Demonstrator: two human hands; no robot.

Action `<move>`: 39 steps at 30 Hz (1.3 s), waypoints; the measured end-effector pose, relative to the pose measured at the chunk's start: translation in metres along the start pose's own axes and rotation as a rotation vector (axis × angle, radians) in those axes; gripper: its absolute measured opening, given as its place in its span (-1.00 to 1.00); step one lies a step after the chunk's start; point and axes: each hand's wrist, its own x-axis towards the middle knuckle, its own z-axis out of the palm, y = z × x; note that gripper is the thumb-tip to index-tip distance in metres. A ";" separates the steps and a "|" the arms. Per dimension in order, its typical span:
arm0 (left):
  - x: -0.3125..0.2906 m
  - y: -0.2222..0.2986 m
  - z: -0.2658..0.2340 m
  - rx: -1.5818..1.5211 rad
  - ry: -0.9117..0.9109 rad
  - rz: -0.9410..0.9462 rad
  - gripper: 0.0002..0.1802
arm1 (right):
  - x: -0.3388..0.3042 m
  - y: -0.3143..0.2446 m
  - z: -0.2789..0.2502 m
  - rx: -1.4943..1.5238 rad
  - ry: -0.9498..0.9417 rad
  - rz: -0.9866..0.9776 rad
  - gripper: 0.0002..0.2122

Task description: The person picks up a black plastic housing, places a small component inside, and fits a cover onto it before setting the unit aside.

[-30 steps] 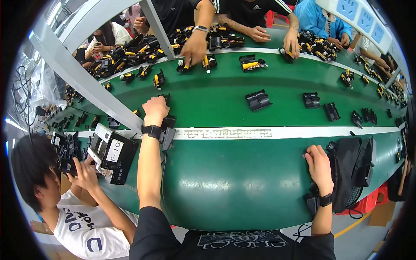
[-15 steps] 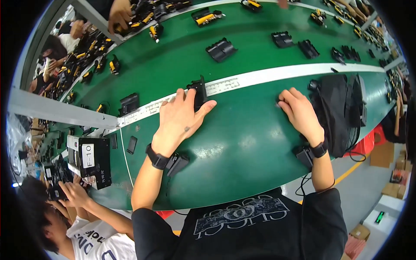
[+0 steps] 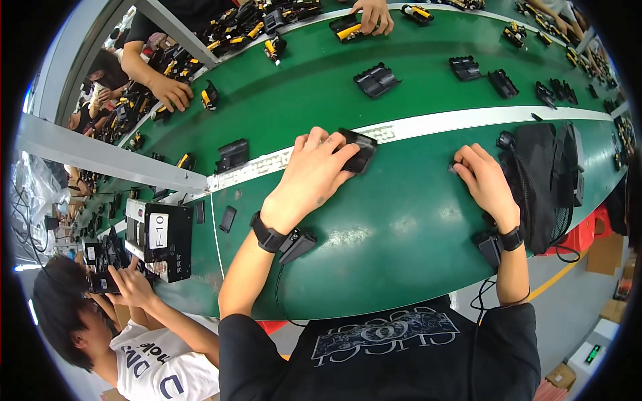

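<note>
My left hand (image 3: 314, 170) is closed on the edge of a black plastic casing (image 3: 362, 154), at the white strip along the table's far side. The casing leans there with its hollow, glossy side partly showing; my fingers cover its left end. My right hand (image 3: 486, 179) is held above the green table (image 3: 394, 240), to the left of a black mesh bag (image 3: 535, 187). Its fingers are curled together, and a small dark thing shows at the fingertips, too small to name. Both wrists wear black straps with small box-shaped devices.
Beyond the strip, a green belt (image 3: 287, 100) carries black casings (image 3: 377, 81) and yellow-and-black parts. Co-workers' hands (image 3: 374, 15) are at its far side. At left stand a grey post (image 3: 114, 155), a black-and-white box (image 3: 159, 239) and a seated co-worker handling a dark device.
My left hand has turned the casing from upright to a flatter tilt. A co-worker's hand now reaches a yellow-and-black part on the belt. The whole view has shifted slightly.
</note>
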 end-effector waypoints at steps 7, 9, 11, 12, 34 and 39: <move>-0.010 0.005 -0.002 -0.101 0.031 -0.033 -0.51 | 0.003 0.004 -0.001 -0.035 -0.009 0.011 -0.90; -0.016 0.000 -0.004 -0.127 0.108 0.007 -0.52 | 0.007 0.003 -0.001 -0.012 -0.002 -0.020 -0.89; -0.020 -0.009 -0.007 -0.188 0.058 -0.036 -0.51 | 0.006 0.004 0.000 -0.021 -0.007 -0.006 -0.89; -0.020 -0.011 -0.007 -0.212 0.036 -0.059 -0.50 | 0.007 0.005 0.001 -0.026 -0.003 -0.010 -0.89; -0.017 0.013 0.027 -0.018 0.255 -0.108 -0.82 | 0.006 -0.005 -0.002 0.007 -0.004 0.013 -0.91; -0.010 -0.012 0.016 -0.223 0.286 -0.058 -0.77 | 0.006 -0.002 0.000 0.004 -0.002 0.018 -0.91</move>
